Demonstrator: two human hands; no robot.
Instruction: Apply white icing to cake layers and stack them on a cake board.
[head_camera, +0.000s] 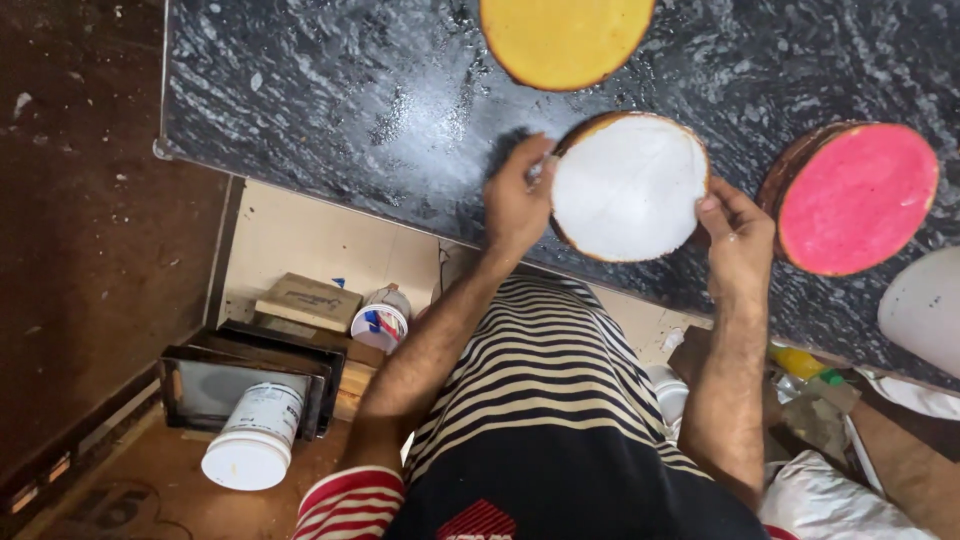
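While both hands grip it, white round cake layer (630, 187) sits at frame centre on dark speckled counter (330, 100), just inside the counter's near edge. Left hand (516, 200) curls on the layer's left rim, fingers narrow, pinching a small pale object against the rim; cannot tell what it is. Right hand (737, 232) is on the right rim, fingers closed tight on the brown side crust.

Yellow round layer (566, 38) at top centre, cut by the frame's upper edge, close above the white one but apart. Pink round layer (856, 197) at right, just beside right hand, not touching it. White rounded object (925, 308) at right edge, partly out of frame. Open counter room lies upper left, wide and bare; upper right has a smaller patch.

Counter's left edge ends with a corner at upper left; brown floor (80, 200) beyond it.

Below the counter, lower left: white cylindrical tub (255, 438) lying on its side on dark stacked trays (250, 380), small tub with blue-red label (380, 322), flat tan box (306, 300). Lower right: yellow bottle with green cap (803, 364), white bag (830, 500).
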